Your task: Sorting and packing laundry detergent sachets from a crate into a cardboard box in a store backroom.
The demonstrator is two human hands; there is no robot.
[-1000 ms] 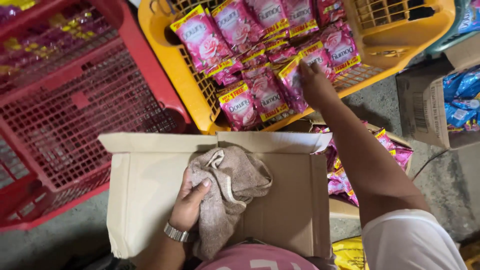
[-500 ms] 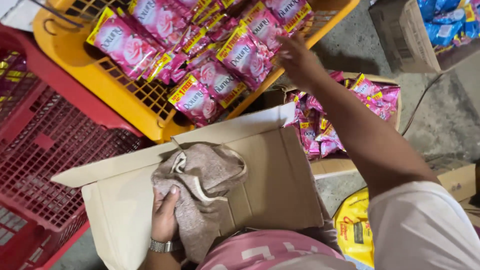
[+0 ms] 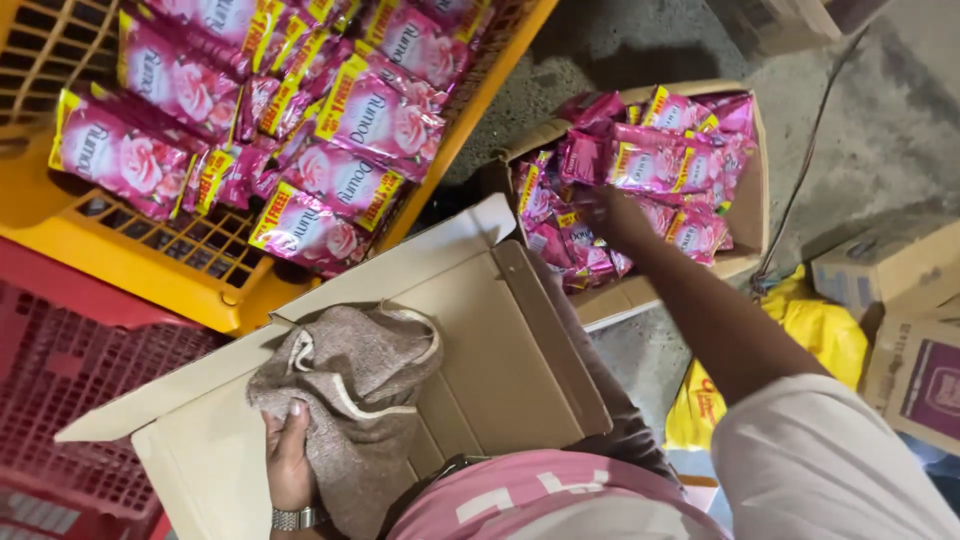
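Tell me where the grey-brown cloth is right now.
In the head view, the grey-brown cloth lies at lower left, draped over the open cardboard box, with the left hand gripping it, just below the yellow crate.

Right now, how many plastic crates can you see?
2. A yellow crate at upper left holds pink sachets; a red crate sits at lower left, beside the cardboard box. Others may lie beyond the frame.

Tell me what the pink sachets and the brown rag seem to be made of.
The pink sachets look like glossy plastic film: they shine and crinkle. The brown rag under the left hand looks like soft knit fabric, matte and folded, possibly cotton.
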